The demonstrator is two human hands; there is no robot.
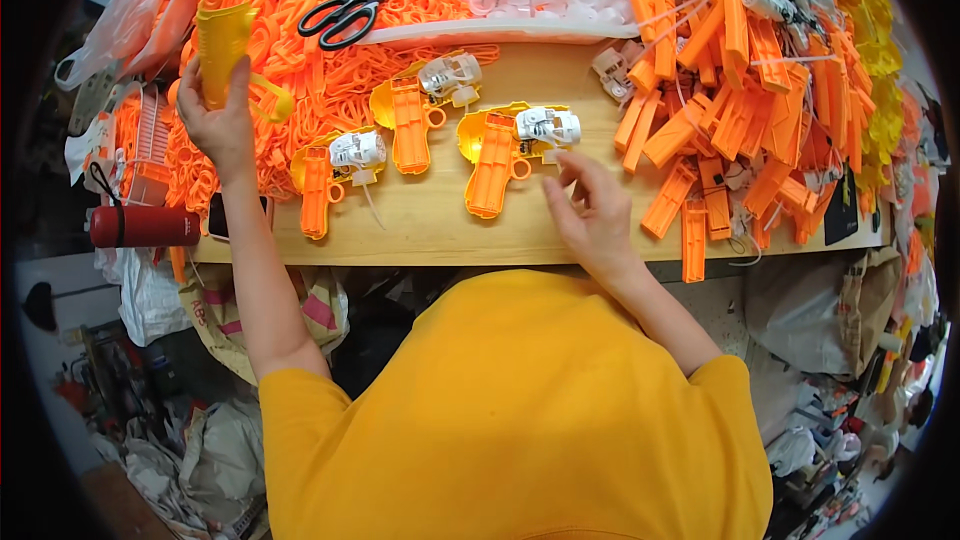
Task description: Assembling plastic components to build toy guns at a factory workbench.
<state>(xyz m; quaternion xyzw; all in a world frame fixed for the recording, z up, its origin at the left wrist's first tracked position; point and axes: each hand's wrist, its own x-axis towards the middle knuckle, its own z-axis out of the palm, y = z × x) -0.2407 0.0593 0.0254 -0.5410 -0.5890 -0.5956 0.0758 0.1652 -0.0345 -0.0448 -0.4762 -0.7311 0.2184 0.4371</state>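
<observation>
Raised at the left, my left hand is closed round a yellow plastic toy gun shell, above a heap of orange parts. My right hand hovers by the table's front edge, fingers bent and apart, nothing visible in it. Closest to it lies a partly assembled toy gun, with a yellow shell, an orange handle piece and a white mechanism. Two similar toy guns rest further left, one nearer the front and one behind.
Orange rings and loops heap up at left, with black-handled scissors on top. A tray of translucent caps stands at the back. Orange handle pieces with wired white mechanisms pile up at right. A red bottle lies at the left edge.
</observation>
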